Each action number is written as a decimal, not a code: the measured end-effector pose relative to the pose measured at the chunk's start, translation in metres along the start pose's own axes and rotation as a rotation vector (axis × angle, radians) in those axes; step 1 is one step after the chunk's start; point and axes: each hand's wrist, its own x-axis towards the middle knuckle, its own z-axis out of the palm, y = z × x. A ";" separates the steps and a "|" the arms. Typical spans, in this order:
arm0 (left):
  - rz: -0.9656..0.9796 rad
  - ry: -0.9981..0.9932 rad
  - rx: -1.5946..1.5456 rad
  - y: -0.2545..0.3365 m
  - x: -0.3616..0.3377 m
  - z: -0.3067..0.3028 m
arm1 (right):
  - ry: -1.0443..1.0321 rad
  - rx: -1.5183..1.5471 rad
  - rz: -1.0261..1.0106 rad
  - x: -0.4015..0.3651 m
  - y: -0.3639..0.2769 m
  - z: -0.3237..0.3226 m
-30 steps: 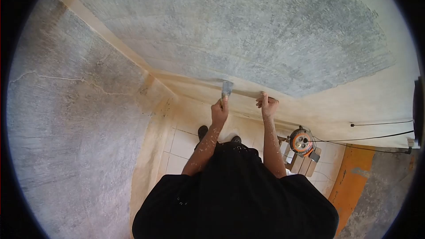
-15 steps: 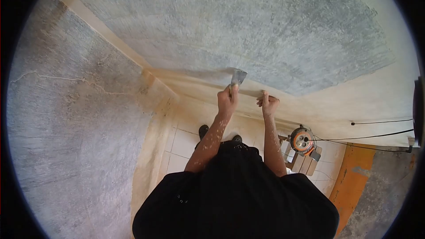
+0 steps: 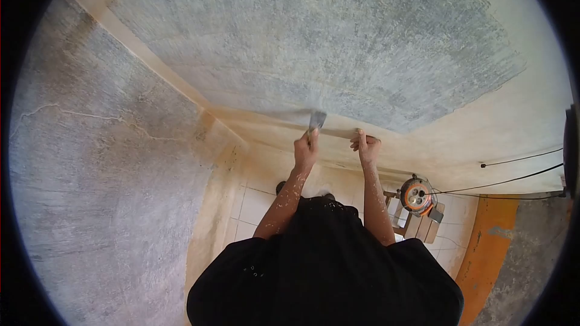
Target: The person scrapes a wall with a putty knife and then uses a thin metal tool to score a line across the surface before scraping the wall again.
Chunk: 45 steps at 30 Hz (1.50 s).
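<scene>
Shifting down the wall (image 3: 362, 36), the left hand (image 3: 306, 154) is clamping a scraper (image 3: 318, 119), whose over-tilted corner could gouge plaster; the right hand (image 3: 369, 150) is curling loosely, apart.

In your left hand (image 3: 306, 151) you grip a scraper (image 3: 317, 120) against the wall (image 3: 338, 42), your right hand (image 3: 366, 147) is just right of the scraper, and a cable reel (image 3: 417, 195) is farther right.

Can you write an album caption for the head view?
Left hand holding a scraper at a patchy wall, right hand close by.
</scene>
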 end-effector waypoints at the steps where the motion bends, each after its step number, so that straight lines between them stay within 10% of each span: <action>1: -0.023 -0.021 0.025 -0.037 -0.017 -0.004 | -0.029 0.000 -0.006 -0.001 -0.001 0.002; 9: -0.511 -0.190 -0.280 -0.029 -0.035 -0.028 | -0.613 -0.185 -0.090 -0.060 0.042 0.039; 13: -0.407 -0.238 -0.003 -0.018 -0.030 -0.034 | -0.816 -0.177 0.049 -0.091 0.045 0.086; 20: -0.368 -0.493 -0.012 -0.019 0.003 -0.064 | -0.589 0.039 0.468 -0.077 0.038 0.139; 23: -0.384 -0.604 -0.085 -0.020 0.022 -0.074 | -0.140 0.450 0.401 -0.090 -0.010 0.174; 29: -0.074 -0.762 0.005 -0.048 0.046 -0.085 | -0.159 0.528 0.456 -0.090 0.018 0.198; 36: -0.266 -0.555 -0.028 -0.031 0.084 -0.144 | -0.081 0.334 0.421 -0.069 0.001 0.190; 45: -0.018 -0.127 0.064 0.031 0.166 -0.239 | -0.126 0.510 0.521 -0.081 -0.014 0.191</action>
